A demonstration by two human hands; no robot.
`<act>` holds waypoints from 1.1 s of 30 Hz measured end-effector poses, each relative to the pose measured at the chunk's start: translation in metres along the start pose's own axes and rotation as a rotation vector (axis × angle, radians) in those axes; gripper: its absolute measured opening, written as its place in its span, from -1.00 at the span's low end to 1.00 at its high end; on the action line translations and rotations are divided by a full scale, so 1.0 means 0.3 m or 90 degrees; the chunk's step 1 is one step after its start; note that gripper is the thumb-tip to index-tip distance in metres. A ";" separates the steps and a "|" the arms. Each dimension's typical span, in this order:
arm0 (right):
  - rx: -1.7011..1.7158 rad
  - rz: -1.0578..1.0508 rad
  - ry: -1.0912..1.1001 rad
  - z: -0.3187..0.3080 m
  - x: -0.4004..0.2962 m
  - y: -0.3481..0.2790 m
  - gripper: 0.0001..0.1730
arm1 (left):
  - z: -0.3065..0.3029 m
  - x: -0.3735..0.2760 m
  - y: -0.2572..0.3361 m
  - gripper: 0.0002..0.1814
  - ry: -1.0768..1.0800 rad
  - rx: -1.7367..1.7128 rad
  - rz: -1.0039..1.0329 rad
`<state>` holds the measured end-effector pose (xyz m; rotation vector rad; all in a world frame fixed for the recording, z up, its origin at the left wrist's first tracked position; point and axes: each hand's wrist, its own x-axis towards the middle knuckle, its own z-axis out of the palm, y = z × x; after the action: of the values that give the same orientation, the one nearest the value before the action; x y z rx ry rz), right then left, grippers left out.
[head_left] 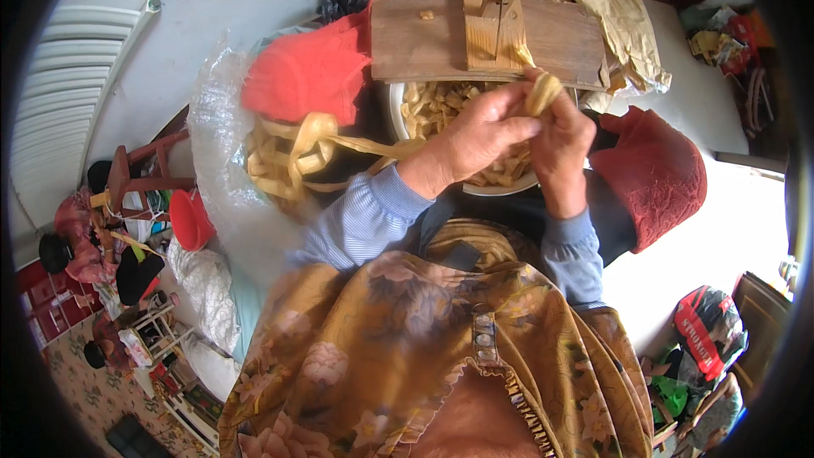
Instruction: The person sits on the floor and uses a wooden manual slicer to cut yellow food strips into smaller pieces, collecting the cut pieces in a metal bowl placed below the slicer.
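Note:
Both my hands meet just below a wooden board (423, 44) that lies across a white-rimmed tub (395, 116). My right hand (563, 140) grips a rolled or folded bundle of yellowish flat strip (544, 94). Against that bundle, my left hand (486, 127) closes its fingers on the strip; its fingertips are partly hidden. A short end of strip runs up from the bundle to a slotted wooden block (496, 32) on the board. Beneath my hands the tub holds many short cut pieces of the strip (439, 108). Long loose strips (299, 152) lie in a heap to the left.
A red cloth (311, 70) and clear plastic sheeting (219, 140) are at the left. Brown paper (604, 19) sits behind the board's right end. A dark red cloth (655, 172) covers one knee. Other people (89, 242) sit at far left, near a red bucket (191, 219).

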<state>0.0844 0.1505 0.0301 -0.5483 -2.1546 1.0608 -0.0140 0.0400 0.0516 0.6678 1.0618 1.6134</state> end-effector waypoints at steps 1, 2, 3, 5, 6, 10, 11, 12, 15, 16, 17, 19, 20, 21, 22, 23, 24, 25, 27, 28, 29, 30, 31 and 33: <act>-0.113 0.036 -0.031 0.009 -0.001 -0.006 -0.75 | -0.026 -0.006 -0.022 -0.68 0.025 -0.044 -0.070; -0.184 -0.007 -0.044 0.014 -0.012 0.016 -0.76 | -0.050 -0.016 -0.042 -0.70 0.037 -0.065 -0.113; -0.255 -0.054 -0.056 0.023 -0.019 0.039 -0.77 | -0.076 -0.027 -0.067 -0.72 0.049 -0.085 -0.152; -0.284 -0.081 -0.090 0.018 -0.014 0.017 -0.80 | -0.116 -0.048 -0.107 -0.77 0.047 -0.079 -0.178; -0.302 -0.092 -0.106 0.013 -0.018 0.008 -0.81 | -0.100 -0.044 -0.119 -0.79 0.101 0.217 -0.035; 0.148 0.261 -0.197 0.061 -0.089 0.090 -0.79 | -0.086 -0.089 -0.077 -0.64 0.161 0.958 0.258; 0.290 0.395 -0.221 0.054 -0.095 0.100 -0.77 | -0.081 -0.084 -0.071 -0.63 0.170 0.947 0.299; 0.435 0.530 -0.246 0.040 -0.090 0.061 -0.74 | -0.073 -0.084 -0.075 -0.63 0.182 0.935 0.333; 0.742 0.533 -0.292 0.052 -0.116 0.119 -0.66 | -0.067 -0.053 -0.101 -0.56 0.178 0.836 0.359; 0.723 0.428 -0.284 0.059 -0.101 0.094 -0.66 | -0.063 -0.043 -0.095 -0.54 0.173 0.808 0.362; 0.882 0.542 -0.273 0.027 -0.078 0.061 -0.67 | -0.064 -0.035 -0.095 -0.53 0.168 0.779 0.364; 0.860 0.468 -0.266 0.026 -0.076 0.119 -0.59 | -0.061 -0.029 -0.083 -0.52 0.131 0.713 0.335; 0.807 0.458 -0.248 0.022 -0.079 0.137 -0.64 | -0.048 -0.035 -0.073 -0.53 0.125 0.667 0.323; 0.757 0.443 -0.226 0.019 -0.074 0.137 -0.69 | -0.032 -0.029 -0.045 -0.54 0.115 0.623 0.314; 0.591 0.361 -0.174 0.022 -0.055 0.101 -0.76 | -0.011 -0.012 -0.018 -0.61 0.120 0.606 0.363; 0.411 0.301 -0.113 0.023 -0.037 0.066 -0.80 | 0.006 -0.005 0.001 -0.66 0.143 0.636 0.288; 0.268 0.149 -0.090 0.023 -0.020 0.052 -0.81 | 0.021 0.000 0.018 -0.70 0.167 0.660 0.212; 0.125 -0.002 -0.065 0.025 -0.011 0.044 -0.82 | 0.032 0.004 0.025 -0.74 0.192 0.683 0.137; 0.142 0.056 -0.038 0.020 -0.024 0.026 -0.85 | -0.005 0.033 -0.021 -0.81 0.219 0.695 0.150; 0.149 0.057 -0.023 0.014 -0.028 0.010 -0.85 | -0.013 0.038 -0.035 -0.81 0.230 0.677 0.147; 0.157 0.057 -0.007 0.011 -0.027 0.001 -0.85 | -0.021 0.045 -0.044 -0.81 0.242 0.660 0.144; 0.184 0.066 0.018 0.016 -0.027 0.002 -0.86 | -0.036 0.046 -0.045 -0.72 0.219 0.487 0.115; 0.187 0.073 0.019 0.021 -0.021 -0.006 -0.87 | -0.039 0.045 -0.061 -0.71 0.237 0.335 0.088; 0.192 0.087 0.022 0.025 -0.002 -0.024 -0.87 | -0.040 0.033 -0.111 -0.68 0.267 0.028 0.032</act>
<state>0.0789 0.1419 0.0324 -0.5702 -1.9010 1.4104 -0.0118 0.0477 0.0159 0.3919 1.3930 1.8248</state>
